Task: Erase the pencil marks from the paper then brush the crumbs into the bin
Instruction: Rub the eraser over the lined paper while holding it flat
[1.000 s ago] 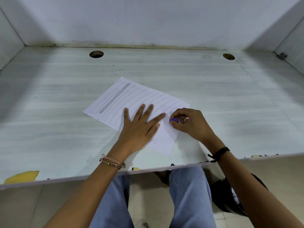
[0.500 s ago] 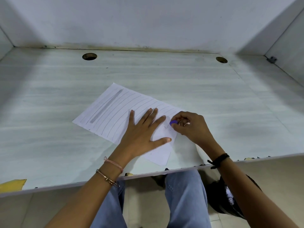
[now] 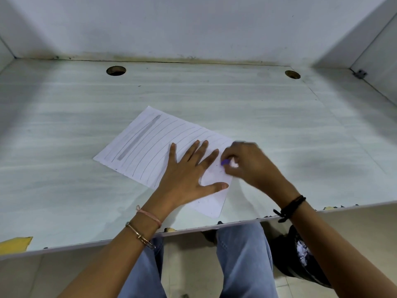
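Paper (image 3: 150,147) lies on the tabletop (image 3: 64,125), long axis far-left to near-right. Left hand (image 3: 189,175) flat, fingers spread, pressing its near-right half. Right hand (image 3: 251,166) pinches purple eraser (image 3: 225,162) at the right edge. Grey pencil band (image 3: 139,140) lies unerased at the far-left end, well apart from the eraser

Single head-worn wide-angle view, looking forward and down across the worktop (image 3: 279,130) from its near edge, close above it; the back wall (image 3: 193,24) fills the frame's top.
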Motion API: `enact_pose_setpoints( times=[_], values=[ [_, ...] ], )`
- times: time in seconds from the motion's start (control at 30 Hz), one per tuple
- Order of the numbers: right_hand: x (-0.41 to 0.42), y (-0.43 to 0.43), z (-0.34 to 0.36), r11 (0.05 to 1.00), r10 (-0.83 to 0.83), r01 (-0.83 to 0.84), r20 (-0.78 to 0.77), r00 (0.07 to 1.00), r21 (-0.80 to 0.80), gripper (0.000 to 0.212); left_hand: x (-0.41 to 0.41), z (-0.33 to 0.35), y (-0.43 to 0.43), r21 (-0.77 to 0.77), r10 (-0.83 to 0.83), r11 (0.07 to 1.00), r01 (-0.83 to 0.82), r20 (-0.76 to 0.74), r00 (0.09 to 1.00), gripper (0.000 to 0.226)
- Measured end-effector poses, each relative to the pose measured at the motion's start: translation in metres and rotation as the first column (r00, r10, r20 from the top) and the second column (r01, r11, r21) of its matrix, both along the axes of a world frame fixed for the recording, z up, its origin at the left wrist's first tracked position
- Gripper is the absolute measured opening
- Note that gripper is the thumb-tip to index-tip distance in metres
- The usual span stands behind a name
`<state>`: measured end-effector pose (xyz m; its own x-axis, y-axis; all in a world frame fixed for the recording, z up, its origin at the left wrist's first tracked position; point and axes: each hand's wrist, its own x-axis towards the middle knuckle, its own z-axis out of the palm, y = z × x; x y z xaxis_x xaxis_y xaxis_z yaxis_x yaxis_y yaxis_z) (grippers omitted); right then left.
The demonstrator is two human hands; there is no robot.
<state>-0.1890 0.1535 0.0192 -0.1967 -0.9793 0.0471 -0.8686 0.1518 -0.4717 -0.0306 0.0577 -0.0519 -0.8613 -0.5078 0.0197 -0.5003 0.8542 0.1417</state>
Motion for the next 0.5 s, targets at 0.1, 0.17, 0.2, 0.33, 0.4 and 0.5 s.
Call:
enact_pose_setpoints(
  times=[0.1, 0.17, 0.2, 0.33, 0.4, 0.5],
  values=[
    [-0.014, -0.003, 0.004, 0.992, -0.105, 0.102, -0.055, 0.993, -0.069, 0.007, 0.000, -0.001, -0.001, -0.011, 0.001, 1.000, -0.001, -0.018, 1.000, 0.095],
    [0.002, 0.000, 0.003, 0.998, -0.018, 0.019, 0.021, 1.000, -0.055, 0.008, 0.000, -0.001, -0.001, -0.014, 0.004, 1.000, -0.004, -0.015, 1.000, 0.094],
    [0.013, 0.004, 0.000, 0.999, 0.027, -0.025, 0.065, 0.998, -0.030, 0.009, 0.000, 0.000, 0.000, -0.021, -0.001, 1.000, 0.000, -0.012, 1.000, 0.094],
    [-0.009, -0.003, -0.007, 0.985, -0.149, 0.154, 0.075, 0.986, -0.077, 0.012, 0.002, -0.003, 0.000, -0.001, 0.002, 1.000, -0.002, -0.052, 0.999, 0.091],
    [-0.022, -0.007, -0.003, 0.965, -0.241, 0.246, 0.063, 0.968, -0.091, 0.010, 0.002, -0.003, -0.001, -0.028, -0.006, 1.000, 0.005, -0.062, 0.998, 0.090],
    [0.004, -0.002, -0.003, 0.996, -0.053, 0.059, 0.081, 0.995, -0.065, 0.009, 0.001, -0.001, 0.000, 0.003, 0.006, 1.000, -0.006, -0.046, 0.999, 0.090]
  ],
)
